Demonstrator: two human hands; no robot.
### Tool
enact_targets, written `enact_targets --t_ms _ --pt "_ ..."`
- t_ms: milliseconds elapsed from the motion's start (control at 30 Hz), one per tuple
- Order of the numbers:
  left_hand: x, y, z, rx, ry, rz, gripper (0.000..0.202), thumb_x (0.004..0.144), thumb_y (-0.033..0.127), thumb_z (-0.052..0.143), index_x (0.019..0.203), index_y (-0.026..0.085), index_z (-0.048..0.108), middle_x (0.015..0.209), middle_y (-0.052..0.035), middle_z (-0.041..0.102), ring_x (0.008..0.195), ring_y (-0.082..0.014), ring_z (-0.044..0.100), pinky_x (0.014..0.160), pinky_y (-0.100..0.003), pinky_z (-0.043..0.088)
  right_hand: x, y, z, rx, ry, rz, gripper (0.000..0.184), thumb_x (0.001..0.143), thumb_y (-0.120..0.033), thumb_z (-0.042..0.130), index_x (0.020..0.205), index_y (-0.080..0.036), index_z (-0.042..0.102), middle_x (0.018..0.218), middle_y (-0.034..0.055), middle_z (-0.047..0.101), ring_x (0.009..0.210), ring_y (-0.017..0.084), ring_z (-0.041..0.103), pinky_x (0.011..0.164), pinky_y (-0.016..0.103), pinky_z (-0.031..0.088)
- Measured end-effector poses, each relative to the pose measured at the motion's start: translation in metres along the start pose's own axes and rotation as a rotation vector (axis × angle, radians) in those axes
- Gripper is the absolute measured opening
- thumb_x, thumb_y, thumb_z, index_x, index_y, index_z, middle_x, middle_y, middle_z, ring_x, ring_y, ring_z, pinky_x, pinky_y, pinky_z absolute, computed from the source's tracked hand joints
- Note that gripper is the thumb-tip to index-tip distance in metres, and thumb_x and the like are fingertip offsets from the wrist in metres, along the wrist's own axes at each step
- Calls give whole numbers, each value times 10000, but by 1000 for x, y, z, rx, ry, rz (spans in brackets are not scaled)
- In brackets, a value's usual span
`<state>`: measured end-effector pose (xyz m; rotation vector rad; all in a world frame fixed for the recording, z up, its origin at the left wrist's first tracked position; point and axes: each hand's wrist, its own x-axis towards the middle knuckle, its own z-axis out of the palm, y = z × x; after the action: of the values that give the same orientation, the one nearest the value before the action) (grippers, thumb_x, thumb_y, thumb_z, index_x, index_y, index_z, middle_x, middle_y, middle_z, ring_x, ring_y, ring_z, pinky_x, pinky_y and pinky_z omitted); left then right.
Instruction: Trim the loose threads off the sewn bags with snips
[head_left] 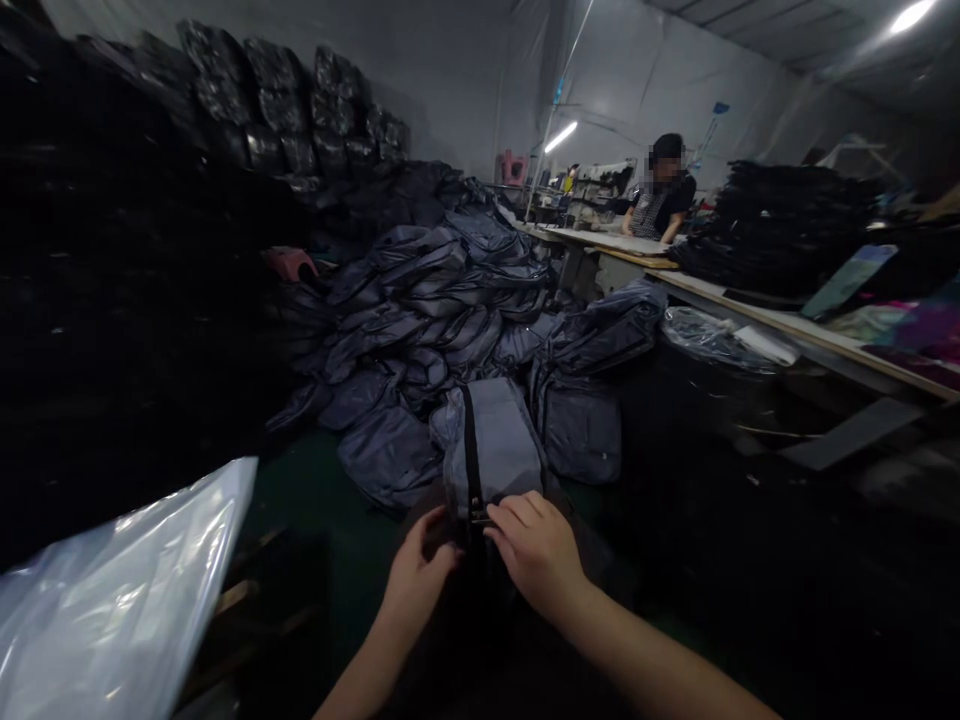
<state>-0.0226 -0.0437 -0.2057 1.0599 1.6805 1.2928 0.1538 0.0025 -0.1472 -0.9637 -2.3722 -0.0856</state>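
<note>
A grey bag (pixel 506 440) lies in front of me with its near end toward my hands. A black zipper (pixel 471 440) runs lengthwise along its left part, with small metal parts at the near end. My right hand (pixel 544 555) is over the near right corner, fingers bent and closed at a small metal zipper pull (pixel 480 519). At the near left corner is my left hand (pixel 424 570), its thumb and forefinger curved with a gap between them. Dark shadow hides what lies under both hands.
A large heap of similar grey bags (pixel 427 290) spreads ahead. Clear plastic sheeting (pixel 127 610) juts in at lower left. Wrapped black bundles (pixel 285 100) are stacked behind. Along the right runs a long worktable (pixel 795 325) with a dark fabric stack (pixel 787 225); a person (pixel 660 195) works there.
</note>
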Motion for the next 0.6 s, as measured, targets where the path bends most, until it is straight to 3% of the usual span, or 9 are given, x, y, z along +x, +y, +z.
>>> enact_targets --t_ms 100,267,600 --pt "-4 5 9 76 -60 -17 430 691 343 631 1063 128 615 1021 -129 682 949 -258 630 865 -394 471 -3 -4 6 -72 -61 -68 203 857 -212 574 1057 -198 606 914 61 613 841 196 502 726 330 394" --pt "-8 10 4 186 -82 -22 270 756 389 552 858 168 669 867 -83 711 820 -240 655 772 -358 486 -5 -7 16 -153 -116 -150 260 854 -175 560 1113 -182 573 921 61 597 830 203 494 708 346 379" --pt "-21 15 -3 282 -26 155 233 817 350 502 903 223 678 957 -45 703 894 -209 639 842 -339 476 6 -12 20 -210 -139 -195 272 840 -140 540 1111 -142 559 915 78 588 817 214 469 665 350 361"
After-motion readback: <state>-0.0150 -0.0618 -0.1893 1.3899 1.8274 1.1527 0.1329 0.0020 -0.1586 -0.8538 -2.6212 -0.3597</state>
